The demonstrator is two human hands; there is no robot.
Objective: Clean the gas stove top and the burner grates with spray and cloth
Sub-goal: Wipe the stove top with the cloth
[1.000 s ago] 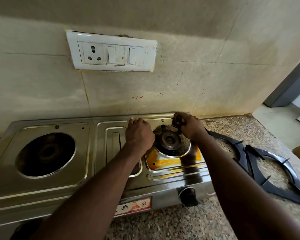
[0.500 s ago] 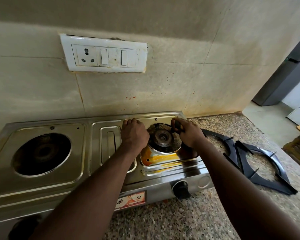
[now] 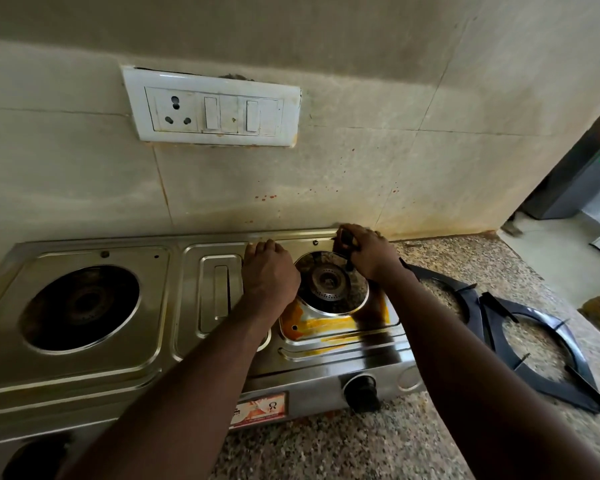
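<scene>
A steel two-burner gas stove (image 3: 94,375) stands on the counter with both grates off. Orange stains (image 3: 326,322) smear the top in front of the right burner (image 3: 329,282). My left hand (image 3: 269,271) lies palm down on the stove top just left of that burner, with nothing visible in it. My right hand (image 3: 371,254) is at the burner's far right rim, its fingers closed on a small dark tool (image 3: 347,242) that points down at the burner. Two black burner grates (image 3: 541,341) lie overlapping on the counter to the right. No spray or cloth is in view.
The left burner (image 3: 80,306) sits bare in its well. A black knob (image 3: 361,389) sticks out of the stove front. A white switchboard (image 3: 212,109) hangs on the stained tiled wall behind. The speckled granite counter (image 3: 326,445) ends at the right, by a doorway.
My right hand with the dark tool has shifted slightly toward the burner's far rim. My left hand stays in place. The view has swung a little.
</scene>
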